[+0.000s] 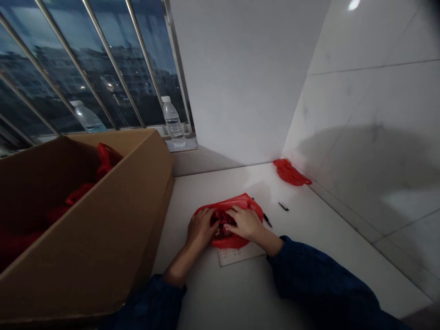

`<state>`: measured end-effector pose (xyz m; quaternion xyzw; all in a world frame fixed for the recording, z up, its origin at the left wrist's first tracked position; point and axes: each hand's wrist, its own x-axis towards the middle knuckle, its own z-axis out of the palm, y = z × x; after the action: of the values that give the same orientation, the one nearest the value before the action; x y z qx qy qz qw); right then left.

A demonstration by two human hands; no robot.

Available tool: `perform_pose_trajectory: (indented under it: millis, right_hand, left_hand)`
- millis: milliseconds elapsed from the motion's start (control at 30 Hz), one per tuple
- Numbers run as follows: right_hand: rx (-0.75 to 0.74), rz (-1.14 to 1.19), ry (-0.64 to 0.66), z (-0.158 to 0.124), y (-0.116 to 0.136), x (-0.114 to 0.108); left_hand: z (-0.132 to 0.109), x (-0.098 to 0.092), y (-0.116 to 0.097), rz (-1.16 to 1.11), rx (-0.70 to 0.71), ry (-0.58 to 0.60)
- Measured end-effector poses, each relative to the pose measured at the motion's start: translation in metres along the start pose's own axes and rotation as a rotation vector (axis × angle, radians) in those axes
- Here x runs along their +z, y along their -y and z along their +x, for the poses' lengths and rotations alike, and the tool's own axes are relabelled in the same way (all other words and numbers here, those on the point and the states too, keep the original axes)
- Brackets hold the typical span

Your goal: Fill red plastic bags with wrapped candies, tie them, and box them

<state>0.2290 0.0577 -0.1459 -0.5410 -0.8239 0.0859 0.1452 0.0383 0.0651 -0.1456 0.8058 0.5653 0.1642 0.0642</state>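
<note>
A red plastic bag (237,202) lies on a white counter (309,229), its mouth spread open and dark contents (220,224) showing inside. My left hand (199,228) and my right hand (245,222) are both on the bag, gripping either side of the opening. The contents are too dark and too covered to identify. Under the bag lies a printed sheet of paper (237,255). Just beyond my right hand, a black pen (267,221) sits at the bag's edge.
A large open cardboard box (85,220) holding red bags (103,160) stands left of my hands. A crumpled red bag (290,173) lies in the far corner, near a small black object (283,206). Water bottles (173,121) stand on the barred window ledge.
</note>
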Motion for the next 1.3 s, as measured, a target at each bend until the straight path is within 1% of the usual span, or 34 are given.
perform_pose_trajectory:
  millis: [67,167,267,333,400,467,500,600,667,833,900,967,1100,1300]
  right_hand:
    - [0.012,0.020,-0.036,0.000,0.000,-0.005]
    - [0.040,0.066,-0.110,0.001,-0.004,-0.018]
    - [0.038,0.147,-0.160,0.000,-0.010,-0.034]
    - [0.020,0.303,-0.188,-0.002,-0.013,-0.043]
    - [-0.003,0.492,-0.222,-0.004,-0.013,-0.050]
    - [-0.027,0.617,-0.245,-0.007,-0.011,-0.054]
    - [-0.040,0.650,-0.247,-0.008,-0.010,-0.055]
    - [-0.070,0.707,-0.231,-0.009,-0.007,-0.056]
    - [-0.076,0.723,-0.225,-0.009,-0.007,-0.056]
    - [-0.085,0.817,-0.212,-0.014,-0.006,-0.065]
    - [-0.100,0.886,-0.214,-0.016,-0.004,-0.070]
    - [-0.120,0.944,-0.217,-0.018,-0.002,-0.074]
    - [-0.125,1.017,-0.227,-0.017,0.001,-0.074]
    - [-0.083,1.086,-0.250,-0.017,0.002,-0.071]
  left_hand:
    - [0.000,-0.001,0.001,-0.012,0.005,-0.008]
    - [0.001,-0.003,0.000,-0.033,0.000,-0.025]
    - [0.001,-0.011,-0.006,-0.084,0.024,-0.058]
    - [0.000,-0.020,-0.014,-0.269,0.082,-0.085]
    - [-0.002,-0.030,-0.024,-0.563,0.112,-0.077]
    - [-0.005,-0.040,-0.034,-0.829,0.072,-0.024]
    - [-0.006,-0.044,-0.038,-0.921,0.041,0.009]
    - [-0.010,-0.052,-0.047,-1.072,-0.033,0.067]
    - [-0.011,-0.055,-0.049,-1.085,-0.041,0.046]
    - [-0.014,-0.063,-0.051,-0.934,-0.021,-0.125]
    - [-0.015,-0.067,-0.051,-0.900,-0.010,-0.160]
    - [-0.017,-0.071,-0.052,-0.907,-0.002,-0.150]
    - [-0.020,-0.075,-0.053,-0.996,-0.023,-0.082]
    - [-0.018,-0.076,-0.051,-1.082,-0.030,-0.090]
